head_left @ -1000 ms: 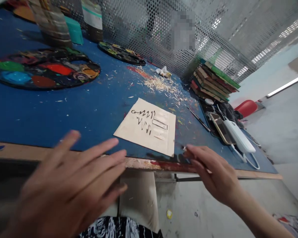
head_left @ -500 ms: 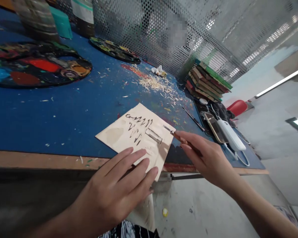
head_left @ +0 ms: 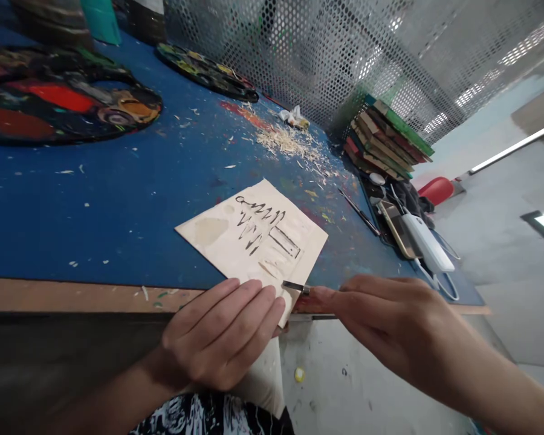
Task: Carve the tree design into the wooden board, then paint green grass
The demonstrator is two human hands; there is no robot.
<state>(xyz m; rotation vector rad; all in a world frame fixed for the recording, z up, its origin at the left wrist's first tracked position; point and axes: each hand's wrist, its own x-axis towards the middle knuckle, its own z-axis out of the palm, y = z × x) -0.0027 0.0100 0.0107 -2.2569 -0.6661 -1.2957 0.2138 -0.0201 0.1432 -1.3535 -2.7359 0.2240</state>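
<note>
A pale square board [head_left: 217,229], possibly wood, lies on the blue table with one corner past its front edge. Black zigzag lines and a small rectangle are drawn on it, with shallow cut marks below the rectangle. My left hand [head_left: 229,332] grips the board's near edge, its fingers close together on top and the thumb mostly hidden beneath. In my right hand [head_left: 390,314] is a carving gouge [head_left: 295,287], its handle covered by the fingers. The gouge's metal tip is over the board's lower right part, just beyond my left fingertips.
Paint palettes [head_left: 72,103] and containers [head_left: 100,23] stand at the left and back. Wood shavings [head_left: 285,144] are piled in the middle, near a crumpled tissue [head_left: 294,116]. Rightward are stacked wooden blocks [head_left: 390,139], another thin tool [head_left: 359,212], a phone [head_left: 396,229] and a white power bank [head_left: 427,243].
My right hand has brought the gouge down and left, from beside the drawn rectangle to near my left fingertips. The left fingers have drawn together on the board.
</note>
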